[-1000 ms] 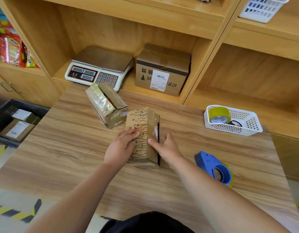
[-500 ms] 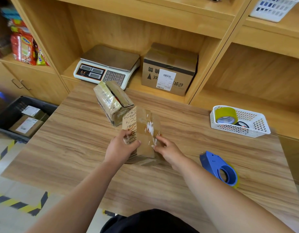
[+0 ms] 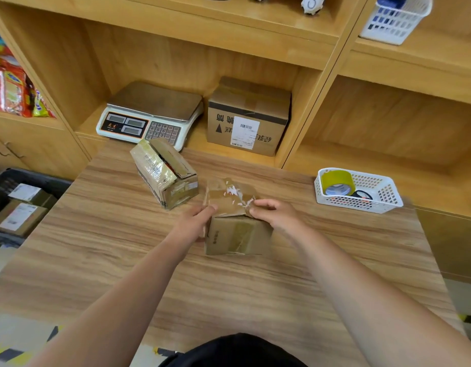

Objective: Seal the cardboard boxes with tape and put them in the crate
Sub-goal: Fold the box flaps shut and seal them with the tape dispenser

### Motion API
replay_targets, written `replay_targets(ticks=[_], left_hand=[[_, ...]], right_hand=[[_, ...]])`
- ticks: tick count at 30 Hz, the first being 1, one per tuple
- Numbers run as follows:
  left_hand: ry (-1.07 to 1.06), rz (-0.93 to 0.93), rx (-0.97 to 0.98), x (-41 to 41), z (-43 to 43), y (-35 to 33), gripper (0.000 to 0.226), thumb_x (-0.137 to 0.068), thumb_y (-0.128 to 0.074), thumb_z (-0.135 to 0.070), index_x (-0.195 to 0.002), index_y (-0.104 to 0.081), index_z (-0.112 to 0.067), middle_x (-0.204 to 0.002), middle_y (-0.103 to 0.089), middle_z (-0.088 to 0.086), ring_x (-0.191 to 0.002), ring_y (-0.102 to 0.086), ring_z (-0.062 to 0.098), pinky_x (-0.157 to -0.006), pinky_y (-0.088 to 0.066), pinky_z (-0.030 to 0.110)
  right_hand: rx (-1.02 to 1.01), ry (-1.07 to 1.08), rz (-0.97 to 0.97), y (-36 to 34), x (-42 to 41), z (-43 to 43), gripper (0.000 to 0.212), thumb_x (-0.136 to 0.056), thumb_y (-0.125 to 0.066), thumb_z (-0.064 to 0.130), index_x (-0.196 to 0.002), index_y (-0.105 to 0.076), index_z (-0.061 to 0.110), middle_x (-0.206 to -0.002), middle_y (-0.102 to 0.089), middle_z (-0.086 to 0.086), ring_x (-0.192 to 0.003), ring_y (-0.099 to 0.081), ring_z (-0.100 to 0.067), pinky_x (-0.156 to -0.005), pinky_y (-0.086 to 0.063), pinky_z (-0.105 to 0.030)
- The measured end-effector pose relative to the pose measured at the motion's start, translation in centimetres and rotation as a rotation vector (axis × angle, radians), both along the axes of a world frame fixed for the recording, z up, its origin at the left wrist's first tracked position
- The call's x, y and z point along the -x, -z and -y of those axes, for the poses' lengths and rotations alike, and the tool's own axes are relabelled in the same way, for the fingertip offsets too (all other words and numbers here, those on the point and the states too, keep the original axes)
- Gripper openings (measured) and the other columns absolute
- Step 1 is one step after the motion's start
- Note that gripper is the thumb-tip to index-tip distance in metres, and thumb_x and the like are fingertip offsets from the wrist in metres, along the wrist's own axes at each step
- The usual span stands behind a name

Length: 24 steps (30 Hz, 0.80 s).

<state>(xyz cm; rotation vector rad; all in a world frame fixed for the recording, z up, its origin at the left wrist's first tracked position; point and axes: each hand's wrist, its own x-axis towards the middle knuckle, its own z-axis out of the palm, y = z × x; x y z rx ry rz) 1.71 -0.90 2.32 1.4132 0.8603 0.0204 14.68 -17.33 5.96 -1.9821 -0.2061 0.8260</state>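
Looking at the far left, what do you see?

Bright snack packs [image 3: 9, 91] on a wood shelf. Lower down, a black crate [image 3: 2, 178] sits on the floor. Two labelled boxes [image 3: 19, 218] lie inside it. The floor [image 3: 6, 350] has yellow and black stripes.

What is the table like?

The table [image 3: 109, 260] is brown wood with long wavy lines. A taped box [image 3: 165, 173] lies near its back edge. Just behind that, a white scale [image 3: 149, 115] sits in a shelf hole.

And in the middle?

A small brown box [image 3: 237, 237] sits on the table, near the taped box but apart from it. Its top flap has torn white bits on it. The left hand [image 3: 194, 223] has its grip curled round the left side of this box. The right hand [image 3: 274, 213] has its grip pinching the right corner of the top flap.

What is behind the hands?

A bigger box [image 3: 249, 102] with a white label, in the shelf hole beside the scale.

And on the right?

A white basket [image 3: 385, 200] stands at the back right of the table. A yellow tape roll [image 3: 335, 178] stands inside it. High up, a second basket [image 3: 396, 17] sits on a shelf.
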Motion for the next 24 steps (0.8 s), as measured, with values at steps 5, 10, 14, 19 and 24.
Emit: replay_targets(ticks=[5, 10, 14, 19, 24], left_hand=[[0.055, -0.021, 0.073, 0.4, 0.0, 1.3, 0.018, -0.09, -0.059, -0.02, -0.103, -0.066, -0.03, -0.107, -0.068, -0.004, -0.102, -0.061, 0.017, -0.093, -0.05, 0.039], [0.113, -0.064, 0.007, 1.2, 0.2, 2.9, 0.036, -0.084, -0.061, -0.004, -0.116, -0.062, -0.019, -0.109, -0.068, -0.003, -0.097, -0.064, 0.018, -0.089, -0.053, 0.036], [0.157, -0.1, -0.076, 1.7, 0.3, 3.9, 0.042, -0.079, -0.062, 0.004, -0.116, -0.062, -0.016, -0.1, -0.068, -0.009, -0.087, -0.064, 0.007, -0.07, -0.05, 0.022], [0.231, -0.107, -0.151, 2.3, 0.4, 4.4, 0.052, -0.079, -0.064, 0.002, -0.128, -0.056, -0.015, -0.104, -0.066, -0.005, -0.098, -0.061, 0.011, -0.083, -0.048, 0.027], [0.308, -0.092, -0.141, 2.9, -0.1, 4.6, 0.053, -0.082, -0.065, -0.002, -0.132, -0.054, -0.016, -0.109, -0.064, -0.005, -0.105, -0.058, 0.009, -0.088, -0.047, 0.026]], right_hand=[[0.039, -0.065, -0.04, 1.4, 0.4, 1.5, 0.073, -0.076, -0.073, -0.004, -0.14, -0.045, 0.019, -0.14, -0.046, -0.004, -0.108, -0.051, -0.011, -0.064, -0.042, -0.008], [-0.009, -0.023, -0.074, 4.1, 1.8, 2.4, 0.085, -0.075, -0.062, -0.02, -0.145, -0.035, 0.02, -0.145, -0.044, -0.003, -0.112, -0.049, -0.014, -0.072, -0.044, -0.014], [-0.053, 0.07, -0.107, 5.7, 2.5, 2.9, 0.087, -0.075, -0.06, -0.023, -0.147, -0.031, 0.015, -0.143, -0.045, -0.009, -0.118, -0.05, -0.018, -0.078, -0.047, -0.018], [-0.033, 0.166, -0.078, 7.0, 3.7, 2.6, 0.076, -0.077, -0.069, -0.011, -0.143, -0.038, 0.01, -0.131, -0.055, -0.011, -0.107, -0.056, -0.012, -0.076, -0.047, -0.014], [0.088, 0.169, 0.007, 7.1, 4.7, 2.2, 0.072, -0.078, -0.072, -0.003, -0.142, -0.041, 0.011, -0.099, -0.056, 0.007, -0.085, -0.055, -0.004, -0.061, -0.043, -0.006]])
